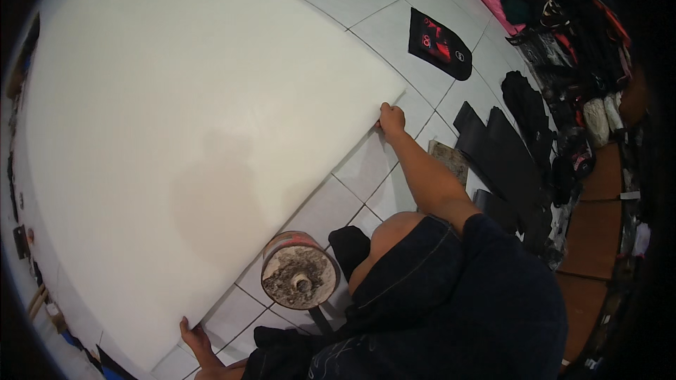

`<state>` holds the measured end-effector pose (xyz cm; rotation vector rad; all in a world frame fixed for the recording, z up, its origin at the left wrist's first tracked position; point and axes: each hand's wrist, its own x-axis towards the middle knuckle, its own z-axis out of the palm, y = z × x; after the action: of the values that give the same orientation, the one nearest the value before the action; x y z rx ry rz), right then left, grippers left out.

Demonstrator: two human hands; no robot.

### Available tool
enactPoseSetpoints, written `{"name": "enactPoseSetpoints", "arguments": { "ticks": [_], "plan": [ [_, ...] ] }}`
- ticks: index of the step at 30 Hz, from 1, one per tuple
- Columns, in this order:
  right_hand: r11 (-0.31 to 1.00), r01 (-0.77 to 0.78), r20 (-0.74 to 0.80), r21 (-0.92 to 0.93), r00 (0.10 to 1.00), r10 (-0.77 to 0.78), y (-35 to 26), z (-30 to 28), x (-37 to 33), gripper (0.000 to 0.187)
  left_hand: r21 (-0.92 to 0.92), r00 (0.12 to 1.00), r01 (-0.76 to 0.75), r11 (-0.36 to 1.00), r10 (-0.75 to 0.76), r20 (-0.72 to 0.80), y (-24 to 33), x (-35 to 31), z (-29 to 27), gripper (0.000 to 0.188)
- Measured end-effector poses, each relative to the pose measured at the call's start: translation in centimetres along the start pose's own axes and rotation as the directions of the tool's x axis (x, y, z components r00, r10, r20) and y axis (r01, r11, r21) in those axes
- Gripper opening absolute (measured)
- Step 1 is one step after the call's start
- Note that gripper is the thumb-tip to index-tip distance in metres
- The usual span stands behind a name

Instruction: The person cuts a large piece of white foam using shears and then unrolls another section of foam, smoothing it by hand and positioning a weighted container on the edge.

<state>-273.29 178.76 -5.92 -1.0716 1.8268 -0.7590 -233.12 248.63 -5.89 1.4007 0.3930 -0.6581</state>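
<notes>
A large white sheet spreads over much of the floor in front of me, its near edge running diagonally from lower left to upper right. My right hand is closed on that edge close to its far right corner. Farther down the same edge, my left hand grips the sheet, thumb on top. The fingers under the sheet are hidden. Between the two hands a round can with a rough, crusted grey top stands close to the sheet's edge. My shadow falls on the sheet.
White floor tiles show around the sheet. A black printed fabric piece lies beyond my right hand. Dark flat panels and a worn block lie right of my arm. Piled clothes and bags line the right side, near brown boards.
</notes>
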Motion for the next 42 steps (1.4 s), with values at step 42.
{"name": "enactPoseSetpoints", "arguments": {
  "ticks": [42],
  "plan": [
    [0.577,0.392,0.149,-0.716,0.894,-0.422,-6.2,-2.6,9.8,0.031,0.083,0.989,-0.063,0.995,0.073,-0.131,1.3,-0.7,2.3,0.049]
  ]
}}
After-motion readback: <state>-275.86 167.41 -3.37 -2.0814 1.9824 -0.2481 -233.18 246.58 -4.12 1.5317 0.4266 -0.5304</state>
